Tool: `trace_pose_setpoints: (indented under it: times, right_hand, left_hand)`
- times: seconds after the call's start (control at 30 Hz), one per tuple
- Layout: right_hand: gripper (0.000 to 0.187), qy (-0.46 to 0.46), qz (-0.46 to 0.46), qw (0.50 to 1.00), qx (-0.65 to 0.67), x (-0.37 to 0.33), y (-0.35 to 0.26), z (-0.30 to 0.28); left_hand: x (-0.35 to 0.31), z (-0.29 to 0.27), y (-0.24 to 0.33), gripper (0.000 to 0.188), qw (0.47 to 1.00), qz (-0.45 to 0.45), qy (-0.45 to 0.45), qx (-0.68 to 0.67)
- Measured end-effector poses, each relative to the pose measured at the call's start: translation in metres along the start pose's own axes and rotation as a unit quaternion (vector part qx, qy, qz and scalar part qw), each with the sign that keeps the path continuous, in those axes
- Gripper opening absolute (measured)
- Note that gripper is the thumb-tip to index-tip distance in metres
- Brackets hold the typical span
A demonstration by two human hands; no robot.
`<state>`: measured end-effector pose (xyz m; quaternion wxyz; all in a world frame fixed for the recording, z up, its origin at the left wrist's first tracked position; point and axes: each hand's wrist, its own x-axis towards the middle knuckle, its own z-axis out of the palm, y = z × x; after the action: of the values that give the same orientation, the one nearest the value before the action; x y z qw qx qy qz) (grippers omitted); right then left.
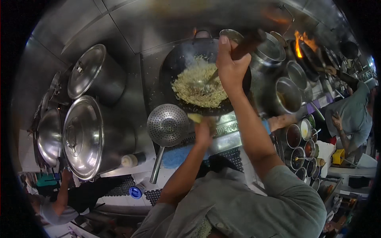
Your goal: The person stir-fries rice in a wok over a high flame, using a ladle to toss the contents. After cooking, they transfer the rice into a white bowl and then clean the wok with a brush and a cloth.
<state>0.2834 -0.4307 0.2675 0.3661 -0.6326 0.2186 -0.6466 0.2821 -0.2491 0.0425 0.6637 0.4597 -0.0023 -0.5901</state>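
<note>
A dark wok [168, 71] sits on the stove in front of me, holding pale yellow fried rice [190, 85] that gives off steam. My right hand [232, 65] is closed high above the wok's right side around the wooden handle [250, 43] of a wok utensil. Its metal shaft slants down into the rice, where the head is blurred and partly buried, so I cannot tell ladle from spatula. My left hand [203, 133] is closed at the wok's near rim on a yellowish cloth [195, 118]. Beside it, on the left, rests a round perforated strainer [168, 125] with its handle toward me.
Large lidded steel pots [83, 137] stand at left. Open steel pots [288, 95] crowd the right side, with a flaming wok [305, 49] beyond. Several seasoning containers [293, 135] line the right. A co-worker [351, 111] is at right, another [59, 204] at lower left.
</note>
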Motion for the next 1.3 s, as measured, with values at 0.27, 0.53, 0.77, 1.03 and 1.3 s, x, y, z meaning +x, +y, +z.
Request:
trace_pose_setpoints:
  times: [0.27, 0.53, 0.77, 1.03, 1.3]
  right_hand:
    - [0.048, 0.017, 0.024, 0.998, 0.048, 0.015, -0.129, 0.010]
    - [0.044, 0.022, -0.002, 0.997, 0.069, 0.013, -0.066, -0.005]
    - [0.045, 0.055, 0.008, 0.998, -0.024, -0.044, -0.029, -0.007]
    - [0.041, 0.067, 0.025, 0.994, 0.083, 0.074, -0.150, 0.005]
    - [0.048, 0.002, -0.011, 0.999, 0.034, 0.102, -0.109, 0.019]
  left_hand:
    - [-0.060, 0.009, 0.023, 0.008, 0.995, 0.004, 0.027, -0.091]
    - [-0.098, -0.032, -0.030, 0.018, 0.999, -0.035, 0.017, -0.001]
    - [0.007, -0.012, 0.032, 0.017, 0.996, 0.002, -0.093, 0.015]
    - [-0.032, -0.025, -0.045, 0.013, 0.993, 0.000, 0.039, -0.115]
    - [0.086, 0.000, 0.035, 0.015, 0.996, -0.074, 0.009, -0.051]
